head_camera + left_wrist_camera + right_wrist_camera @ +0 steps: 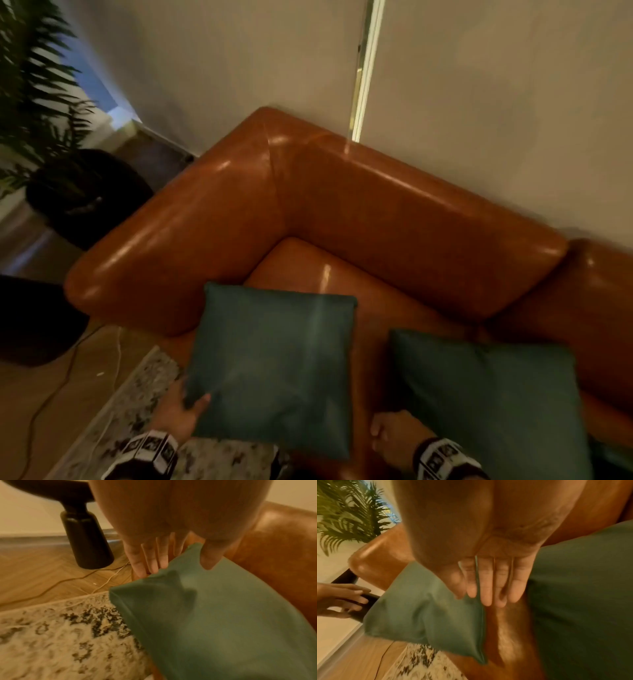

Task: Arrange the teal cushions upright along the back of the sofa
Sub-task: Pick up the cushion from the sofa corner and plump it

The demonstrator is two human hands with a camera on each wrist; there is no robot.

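Two teal cushions lie on the brown leather sofa (411,212), apart from its backrest. The left cushion (274,370) juts past the seat's front edge over the rug. My left hand (181,411) grips that cushion's left edge; in the left wrist view the thumb (208,561) lies on top and the fingers (150,563) go beneath the left cushion (214,615). My right hand (380,435) sits at its right edge, and its straight fingers (488,588) touch the seam of the left cushion (419,608). The second cushion (489,404) lies flat to the right.
A potted palm (85,195) stands left of the sofa arm. A black pedestal (85,538) stands on the wood floor, with cables (68,370) running past it. A speckled rug (137,411) lies before the sofa. A wall runs directly behind the backrest.
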